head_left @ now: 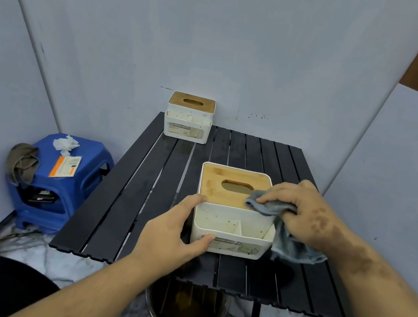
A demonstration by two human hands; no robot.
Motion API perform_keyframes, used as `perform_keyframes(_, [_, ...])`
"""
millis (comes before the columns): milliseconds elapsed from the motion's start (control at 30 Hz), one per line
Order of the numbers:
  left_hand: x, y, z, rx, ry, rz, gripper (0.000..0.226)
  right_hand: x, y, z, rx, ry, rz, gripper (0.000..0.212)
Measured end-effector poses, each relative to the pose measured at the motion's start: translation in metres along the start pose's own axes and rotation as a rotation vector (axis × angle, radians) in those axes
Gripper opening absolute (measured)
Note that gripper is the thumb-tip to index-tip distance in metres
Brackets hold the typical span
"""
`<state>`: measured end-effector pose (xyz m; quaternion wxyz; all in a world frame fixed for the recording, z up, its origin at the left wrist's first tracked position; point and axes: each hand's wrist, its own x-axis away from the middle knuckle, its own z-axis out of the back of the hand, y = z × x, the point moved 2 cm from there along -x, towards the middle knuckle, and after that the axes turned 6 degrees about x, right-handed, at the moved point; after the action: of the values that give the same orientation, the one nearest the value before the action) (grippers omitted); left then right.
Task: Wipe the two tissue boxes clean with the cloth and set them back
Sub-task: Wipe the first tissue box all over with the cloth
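Observation:
A white tissue box [230, 226] with a bamboo lid and stained front pockets stands near the front of the black slatted table [140, 202]. My left hand [177, 232] grips its left side, thumb on the front and fingers on the top corner. My right hand [300, 211] presses a grey-blue cloth [271, 205] onto the right part of the lid; the rest of the cloth hangs down the box's right side. A second, like box [189, 118], speckled with dirt, stands at the table's far edge, apart from both hands.
A blue plastic stool [70, 183] left of the table carries a brown rag, a crumpled tissue and an orange-and-white packet. A round bin [185, 310] sits on the floor under the table's front edge. Grey panels enclose the table on three sides.

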<state>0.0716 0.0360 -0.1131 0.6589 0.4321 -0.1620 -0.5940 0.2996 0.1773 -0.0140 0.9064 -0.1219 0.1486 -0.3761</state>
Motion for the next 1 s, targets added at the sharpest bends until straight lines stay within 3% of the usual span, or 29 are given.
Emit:
perform_keyframes(133, [0.000,-0.001,-0.001,0.060,-0.017,0.000,0.068,-0.002,-0.021,-0.003,0.230,0.007,-0.090,0.056])
perform_keyframes(233, [0.000,0.001,0.000,0.096,-0.010,-0.003,0.068,-0.005,-0.067,-0.026,0.300,0.101,0.098,0.056])
perform_keyframes(300, [0.001,0.002,0.001,0.107,0.002,-0.010,0.071,-0.011,-0.083,-0.045,0.356,0.059,0.188,0.062])
perform_keyframes(467, [0.002,0.001,0.001,0.094,0.000,0.007,0.069,-0.008,-0.062,-0.024,0.264,0.014,0.093,0.056])
perform_keyframes(633, [0.000,-0.002,0.002,0.082,-0.027,0.003,0.071,-0.007,-0.032,-0.008,0.311,-0.019,-0.149,0.052])
perform_keyframes(800, [-0.002,0.000,0.001,0.120,-0.020,0.002,0.071,-0.023,-0.088,-0.040,0.314,-0.013,0.146,0.048])
perform_keyframes(1000, [-0.003,-0.003,0.000,0.094,-0.017,0.005,0.076,-0.070,-0.092,-0.036,0.396,-0.010,0.010,0.041])
